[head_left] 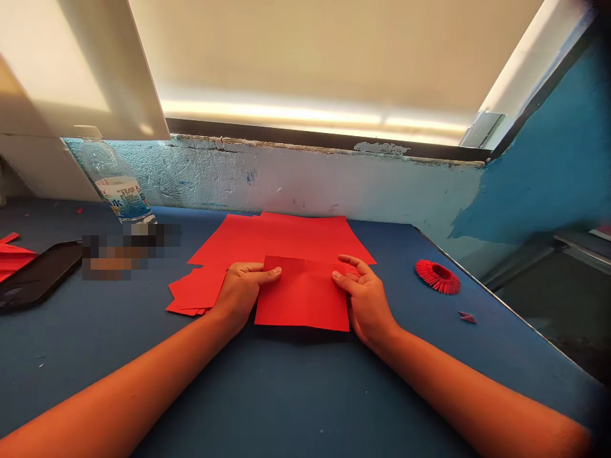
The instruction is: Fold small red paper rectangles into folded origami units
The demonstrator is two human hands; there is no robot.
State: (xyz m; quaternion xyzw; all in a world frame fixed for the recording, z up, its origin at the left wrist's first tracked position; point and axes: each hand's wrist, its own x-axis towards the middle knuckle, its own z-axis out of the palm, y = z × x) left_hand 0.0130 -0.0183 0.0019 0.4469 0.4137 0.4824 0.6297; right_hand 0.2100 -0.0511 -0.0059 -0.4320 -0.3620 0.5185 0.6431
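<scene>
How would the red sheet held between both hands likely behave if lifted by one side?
The red sheet would probably fold readily down its middle, where a crease shows. Its halves seem fairly stiff, looking nearly flat with the left hand and right hand holding only the sides. It is likely light, given its thin edges.

Bare forearms (143, 375) angled inward, left hand (241, 286) pinching, right hand (368, 296) pinching, forefinger (356, 262) extended

On the left hand (238, 289), I lose every fingertip but the thumb's behind the red sheet (303, 296). A pixelated patch (112, 257) blots out the black case's (45, 277) right end — my view's left edge crops the red paper (16, 259). One pale speck (41, 365) — too small to name.
</scene>
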